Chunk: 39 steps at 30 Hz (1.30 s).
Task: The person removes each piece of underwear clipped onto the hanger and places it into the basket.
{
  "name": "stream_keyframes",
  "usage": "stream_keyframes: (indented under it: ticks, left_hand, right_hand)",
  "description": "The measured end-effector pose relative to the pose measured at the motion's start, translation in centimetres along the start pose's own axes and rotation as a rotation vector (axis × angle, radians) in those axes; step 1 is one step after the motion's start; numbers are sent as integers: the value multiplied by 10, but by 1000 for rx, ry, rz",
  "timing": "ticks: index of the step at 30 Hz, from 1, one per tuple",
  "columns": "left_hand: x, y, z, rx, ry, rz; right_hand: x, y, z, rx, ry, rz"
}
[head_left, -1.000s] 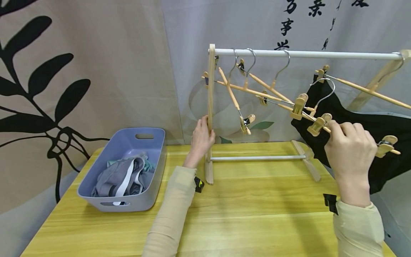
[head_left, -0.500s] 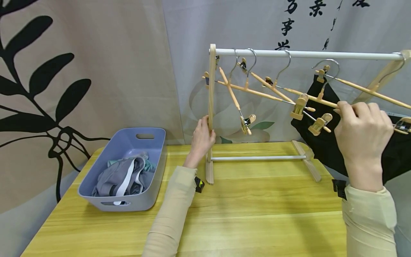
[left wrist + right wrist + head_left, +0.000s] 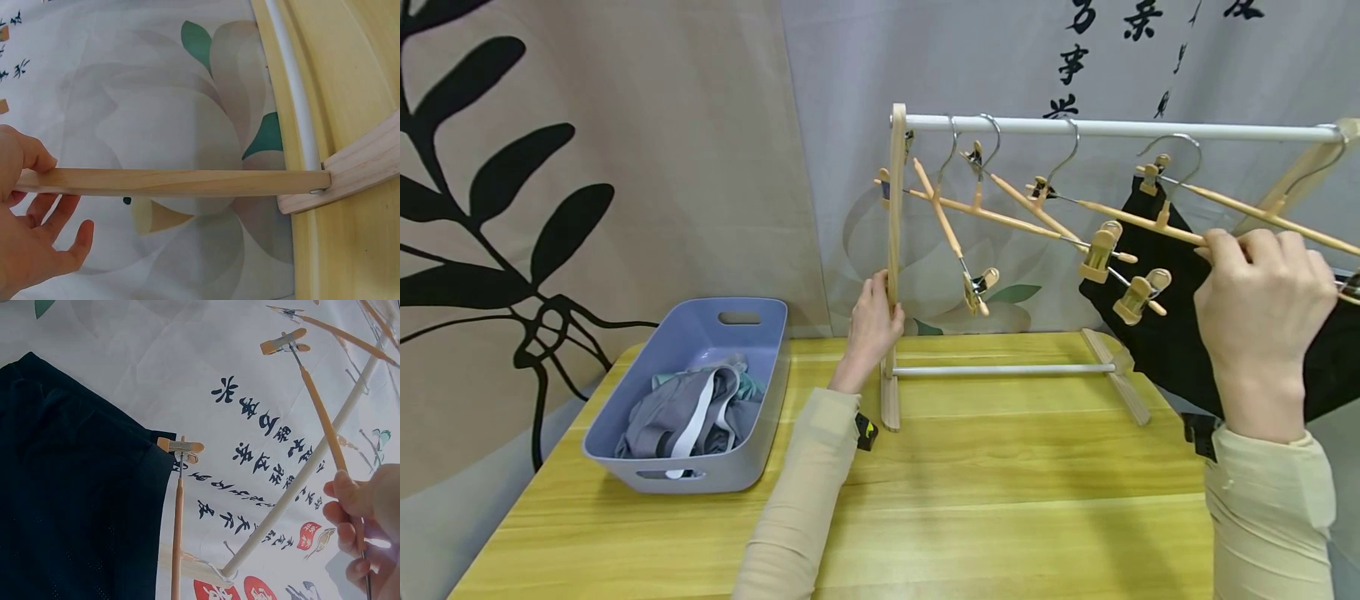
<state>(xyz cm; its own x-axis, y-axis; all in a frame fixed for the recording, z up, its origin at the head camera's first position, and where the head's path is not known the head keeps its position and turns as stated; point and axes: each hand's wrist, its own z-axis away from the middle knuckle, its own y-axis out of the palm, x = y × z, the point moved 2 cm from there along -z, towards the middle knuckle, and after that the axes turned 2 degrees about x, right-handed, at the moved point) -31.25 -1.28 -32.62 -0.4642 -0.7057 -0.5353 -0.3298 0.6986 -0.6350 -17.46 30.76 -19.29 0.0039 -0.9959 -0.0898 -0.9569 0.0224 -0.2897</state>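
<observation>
My right hand [image 3: 1270, 308] grips the bar of a wooden clip hanger [image 3: 1138, 219], also visible in the right wrist view. The hanger's hook is up at the white rail [image 3: 1120, 129]; whether it touches the rail I cannot tell. No garment shows on the held hanger. My left hand [image 3: 872, 325] holds the left upright post [image 3: 175, 181] of the clothes rack, with its fingers around the wood. Behind the right hand, black trousers [image 3: 81, 487] hang from another clip hanger [image 3: 178, 537] at the rail's right end.
Several clip hangers [image 3: 1000, 218] hang at angles on the rail's left half. A blue-grey basket [image 3: 598, 433] with grey and teal clothes [image 3: 688, 408] stands at the table's left. The rack's lower bar [image 3: 1000, 369] runs along the back of the wooden table [image 3: 1000, 500].
My right hand has moved up and to the right with the hanger, whose hook has risen from below the rail to rail height. The left hand stays on the post.
</observation>
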Motion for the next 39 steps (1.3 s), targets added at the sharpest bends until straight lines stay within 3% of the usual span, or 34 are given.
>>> stream_keyframes:
  ticks: [6, 13, 21, 39]
  left_hand:
    - [1, 1, 0, -8, 9, -1]
    - [0, 1, 1, -8, 12, 9]
    - [0, 1, 1, -16, 19, 3]
    - [0, 0, 2, -23, 17, 5]
  right_hand:
    - [2, 1, -6, 42, 54, 23]
    - [7, 6, -18, 20, 51, -13]
    - [10, 15, -28, 103, 56, -27]
    - [22, 30, -18, 106, -11, -83]
